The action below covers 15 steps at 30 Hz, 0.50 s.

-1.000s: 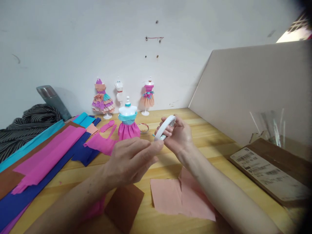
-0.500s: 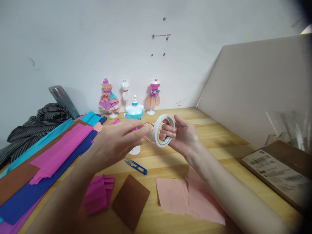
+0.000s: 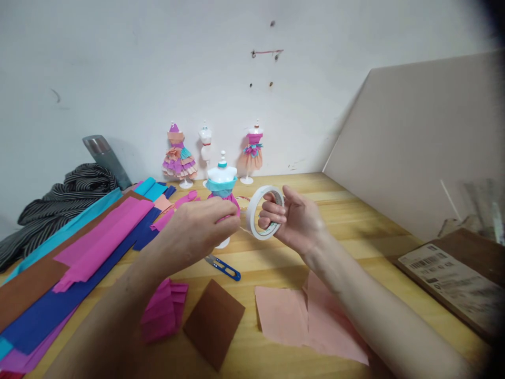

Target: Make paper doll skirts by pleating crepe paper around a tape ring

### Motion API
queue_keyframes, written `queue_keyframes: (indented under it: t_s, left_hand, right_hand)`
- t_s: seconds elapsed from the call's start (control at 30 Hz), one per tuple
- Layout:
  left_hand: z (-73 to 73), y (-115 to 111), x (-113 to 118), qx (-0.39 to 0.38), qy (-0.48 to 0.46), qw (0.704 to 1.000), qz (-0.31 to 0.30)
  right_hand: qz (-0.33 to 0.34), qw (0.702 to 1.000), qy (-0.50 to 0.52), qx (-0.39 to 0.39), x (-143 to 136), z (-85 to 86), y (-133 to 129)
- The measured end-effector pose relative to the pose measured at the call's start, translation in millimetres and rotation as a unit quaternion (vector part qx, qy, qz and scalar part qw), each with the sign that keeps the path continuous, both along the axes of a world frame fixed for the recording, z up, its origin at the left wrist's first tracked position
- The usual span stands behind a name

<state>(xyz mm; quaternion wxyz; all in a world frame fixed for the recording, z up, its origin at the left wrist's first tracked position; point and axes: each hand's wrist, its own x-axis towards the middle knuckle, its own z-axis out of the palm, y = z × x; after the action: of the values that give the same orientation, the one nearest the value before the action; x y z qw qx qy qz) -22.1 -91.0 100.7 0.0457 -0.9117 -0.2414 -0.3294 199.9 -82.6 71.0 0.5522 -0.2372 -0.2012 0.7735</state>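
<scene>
A roll of white tape (image 3: pixel 254 213) hangs on the curled fingers of my right hand (image 3: pixel 295 218), which pass through its ring while the thumb stays up. My left hand (image 3: pixel 209 223) is closed in a pinch left of the roll. A short, thin strip of tape runs from the roll toward these fingertips. Just behind my left hand stands a small white dress form (image 3: pixel 222 176) in a teal top and magenta skirt, its lower part mostly hidden. Blue thread snips (image 3: pixel 224 267) lie on the table below the hands.
Several dress forms, one in a ruffled dress (image 3: pixel 180 158), stand along the wall. Crepe paper strips (image 3: pixel 102 237), dark striped cloth (image 3: pixel 71 195) and a bottle (image 3: pixel 104 158) are at left. Brown (image 3: pixel 215 323), magenta (image 3: pixel 165 310) and peach pieces (image 3: pixel 282 316) lie in front; a cardboard package (image 3: pixel 445 279) is right.
My left hand has drawn slightly down, its fingers closing into a tighter pinch beside the roll. More of the teal-topped dress form shows. My right hand still holds the tape roll.
</scene>
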Motion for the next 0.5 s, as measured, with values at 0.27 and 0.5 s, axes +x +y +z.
queue_keyframes:
  t_s: [0.27, 0.5]
  left_hand:
    - [10.3, -5.7, 4.4, 0.061, 0.104, 0.987, -0.104]
    - [4.5, -11.4, 3.9, -0.091, 0.128, 0.978, -0.138]
  right_hand:
    - [0.114, 0.988, -0.104, -0.004, -3.5, -2.6, -0.7]
    - [0.216, 0.960, -0.156, 0.082, 5.2, -10.5, 5.3]
